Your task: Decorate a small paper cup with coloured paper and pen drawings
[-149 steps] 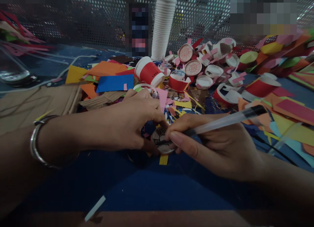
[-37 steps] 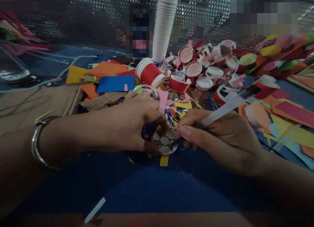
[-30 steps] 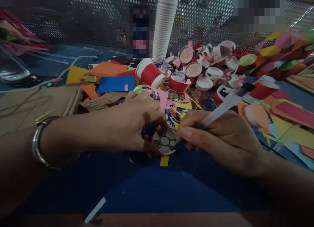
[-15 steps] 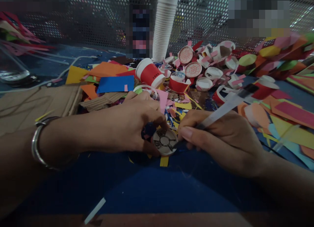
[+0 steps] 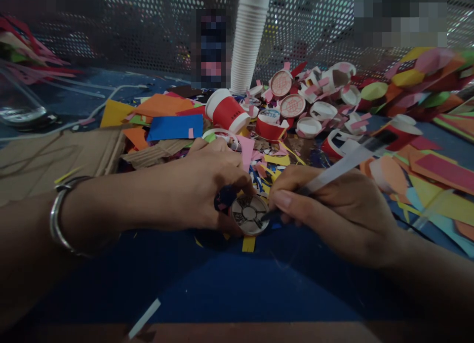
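Between the thumb and fingers of my left hand (image 5: pixel 217 185) is a round paper cup base (image 5: pixel 249 213), held near the table's front. Its pale face carries a dark drawn ring with spokes and patterned sections. My right hand (image 5: pixel 329 209) is closed around a pen (image 5: pixel 338 170) with a whitish translucent barrel and a dark end. The pen's dark tip touches or nearly touches the right side of the disc. A yellow paper strip (image 5: pixel 248 243) sticks out just below the disc. How deep the cup piece is, my left fingers hide.
A tall stack of paper cups (image 5: pixel 249 41) stands behind a red-and-white cup (image 5: pixel 226 110) on its side. Cut cup pieces (image 5: pixel 292 106) pile up at the back right. Cardboard (image 5: pixel 55 155) lies left, coloured paper (image 5: pixel 444 185) right. A white strip (image 5: pixel 145 317) lies in front.
The pen tip has shifted slightly up along the disc's right side, and the pen's back end has swung a little right. My left hand keeps its hold on the cup base.
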The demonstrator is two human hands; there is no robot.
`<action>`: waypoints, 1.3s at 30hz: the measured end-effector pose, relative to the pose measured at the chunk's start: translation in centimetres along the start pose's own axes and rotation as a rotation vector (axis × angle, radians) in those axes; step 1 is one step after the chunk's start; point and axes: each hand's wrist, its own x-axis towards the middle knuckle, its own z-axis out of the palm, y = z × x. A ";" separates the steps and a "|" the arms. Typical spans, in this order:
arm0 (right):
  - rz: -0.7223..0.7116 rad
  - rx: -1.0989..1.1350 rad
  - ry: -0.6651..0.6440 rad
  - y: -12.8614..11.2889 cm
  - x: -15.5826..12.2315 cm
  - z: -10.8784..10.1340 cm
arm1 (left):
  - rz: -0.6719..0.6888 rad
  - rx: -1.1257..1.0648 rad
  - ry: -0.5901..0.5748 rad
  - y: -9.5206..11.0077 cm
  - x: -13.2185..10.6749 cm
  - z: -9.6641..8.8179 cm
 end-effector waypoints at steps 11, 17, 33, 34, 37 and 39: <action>0.009 -0.024 -0.009 0.1 0.1 0.1 | -0.005 -0.018 0.009 -0.2 0.1 0.1; -0.009 -0.023 0.007 0.1 0.1 0.3 | 0.025 -0.043 0.041 -0.2 -0.1 0.2; -0.022 -0.042 0.001 0.0 0.2 0.1 | 0.005 -0.051 0.024 -0.2 0.1 0.2; -0.023 -0.048 -0.001 0.0 0.2 0.1 | 0.002 -0.053 0.023 -0.2 0.0 0.2; -0.018 -0.048 -0.011 -0.1 0.2 0.0 | 0.000 -0.038 0.010 -0.1 0.1 0.1; -0.022 -0.044 -0.006 -0.1 0.2 0.1 | 0.011 -0.032 0.003 -0.1 0.1 0.1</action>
